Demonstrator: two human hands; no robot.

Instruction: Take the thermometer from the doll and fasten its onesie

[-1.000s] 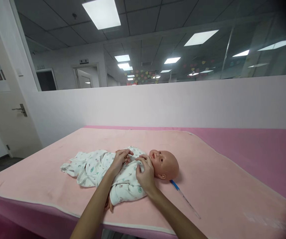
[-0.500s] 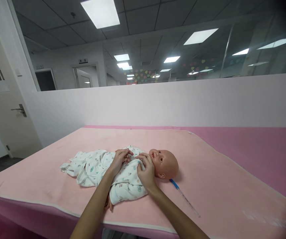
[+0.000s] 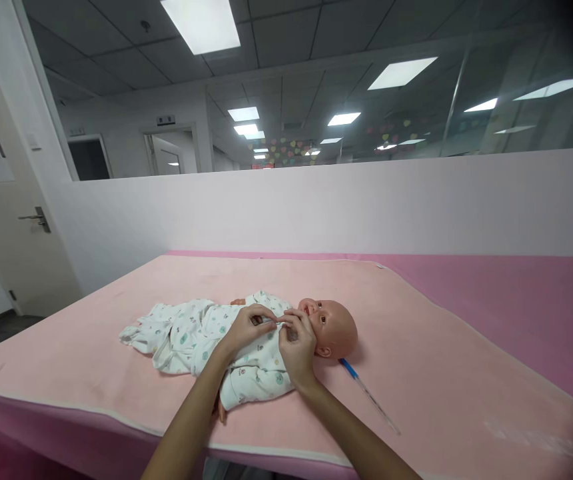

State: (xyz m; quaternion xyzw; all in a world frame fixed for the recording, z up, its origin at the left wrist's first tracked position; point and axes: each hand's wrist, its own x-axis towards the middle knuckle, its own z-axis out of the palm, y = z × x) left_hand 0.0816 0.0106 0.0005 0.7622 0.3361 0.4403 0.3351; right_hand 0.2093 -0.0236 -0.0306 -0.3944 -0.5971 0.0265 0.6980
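Observation:
A baby doll (image 3: 334, 328) lies on its back, head to the right, in a white printed outfit (image 3: 186, 337). My left hand (image 3: 250, 328) is over the doll's chest, its thumb and fingers drawn together near the collar. Right beside it, close under the doll's chin, my right hand (image 3: 297, 345) has its fingers curled in a pinch. The fingertips of both hands meet at the front of the outfit. Whatever is between them is too small and covered to make out. By the doll's head lies a thin clear stick with a blue end (image 3: 350, 369).
A pale pink pad (image 3: 446, 393) with a white edge covers the table, over a darker pink cover (image 3: 516, 293). Behind it rises a white half wall (image 3: 316, 213) with glass above. A door (image 3: 21, 220) stands at the left.
My left hand has moved right, from mid-chest to the collar, and its fingers have closed toward my right hand's fingertips. My right hand has shifted slightly right. The doll stays in place.

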